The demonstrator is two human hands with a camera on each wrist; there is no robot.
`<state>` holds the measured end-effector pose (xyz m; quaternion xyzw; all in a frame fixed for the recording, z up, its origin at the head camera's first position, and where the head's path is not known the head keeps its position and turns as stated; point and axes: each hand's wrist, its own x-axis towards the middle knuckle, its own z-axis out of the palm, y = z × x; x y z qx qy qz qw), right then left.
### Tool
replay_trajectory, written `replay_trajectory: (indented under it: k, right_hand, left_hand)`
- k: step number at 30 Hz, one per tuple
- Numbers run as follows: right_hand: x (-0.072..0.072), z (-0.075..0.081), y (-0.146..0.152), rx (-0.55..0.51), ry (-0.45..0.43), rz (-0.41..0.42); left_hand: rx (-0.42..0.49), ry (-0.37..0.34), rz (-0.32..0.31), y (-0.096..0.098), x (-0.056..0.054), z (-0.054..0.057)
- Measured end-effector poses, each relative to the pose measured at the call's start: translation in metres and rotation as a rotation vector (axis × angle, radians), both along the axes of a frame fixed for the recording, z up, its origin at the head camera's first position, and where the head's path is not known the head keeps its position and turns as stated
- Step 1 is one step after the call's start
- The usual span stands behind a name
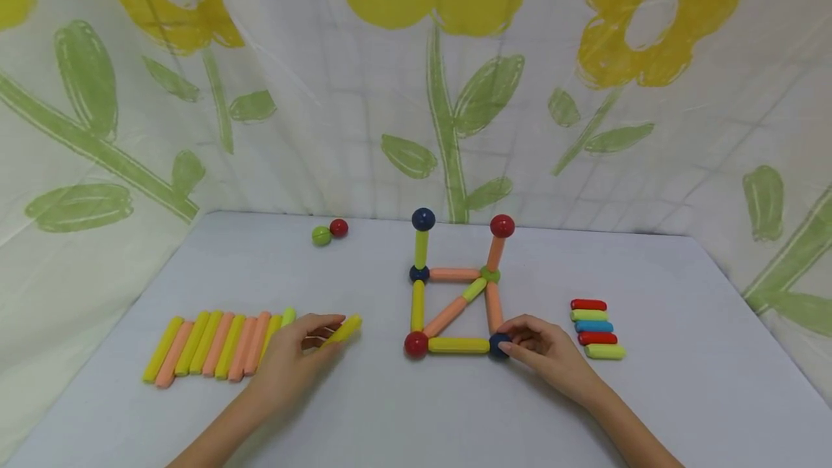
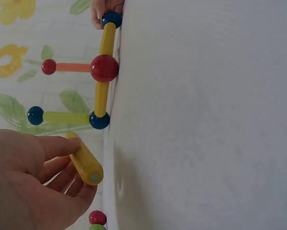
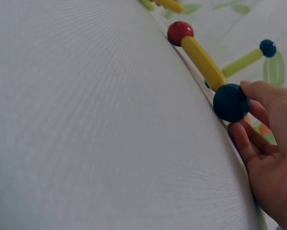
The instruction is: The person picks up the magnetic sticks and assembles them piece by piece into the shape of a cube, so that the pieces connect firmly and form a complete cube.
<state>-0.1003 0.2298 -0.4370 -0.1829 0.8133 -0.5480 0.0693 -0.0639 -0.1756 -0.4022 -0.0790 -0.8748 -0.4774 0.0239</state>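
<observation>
My left hand pinches a yellow magnetic stick above the table, between the row of loose sticks and the built frame; a metal dot shows on the stick's end in the left wrist view. With thumb and fingers my right hand holds the dark blue ball at the frame's near right corner. That frame is a square of sticks and balls lying flat, with a red ball at its near left corner and a diagonal across it. Two upright sticks rise from the far corners, topped by a blue ball and a red ball.
Left of the frame lies a row of yellow and orange sticks. Several short sticks in red, green and blue lie at right. A green ball and a red ball sit near the back edge, before a flowered curtain.
</observation>
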Motion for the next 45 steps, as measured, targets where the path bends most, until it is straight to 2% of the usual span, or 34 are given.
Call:
replay_trajectory:
  k: [6, 12, 15, 19, 25, 32, 37, 45]
  right_hand:
    - [-0.001, 0.005, 0.0, 0.01, -0.057, 0.016]
    - [-0.005, 0.014, 0.0, 0.039, -0.052, 0.008]
    - [-0.009, 0.022, -0.001, 0.065, -0.037, -0.051]
    - [-0.016, 0.038, -0.005, 0.088, 0.028, -0.153]
    - [-0.032, 0.065, -0.015, 0.038, 0.151, -0.276]
    - [-0.051, 0.088, -0.029, -0.013, 0.24, -0.373]
    - [-0.063, 0.092, -0.037, -0.026, 0.252, -0.377]
    - [-0.072, 0.09, -0.043, -0.013, 0.249, -0.394]
  left_hand:
    - [0.086, 0.08, 0.029, 0.007, -0.01, 0.008]
    - [0.14, 0.075, 0.061, 0.019, -0.019, 0.023]
    - [0.171, 0.087, 0.061, 0.027, -0.025, 0.031]
    - [0.223, 0.122, 0.047, 0.038, -0.034, 0.04]
    - [0.328, 0.202, 0.008, 0.052, -0.049, 0.05]
    - [0.413, 0.244, -0.017, 0.071, -0.065, 0.069]
    - [0.464, 0.282, -0.048, 0.086, -0.077, 0.081]
    - [0.509, 0.344, -0.102, 0.101, -0.1, 0.09]
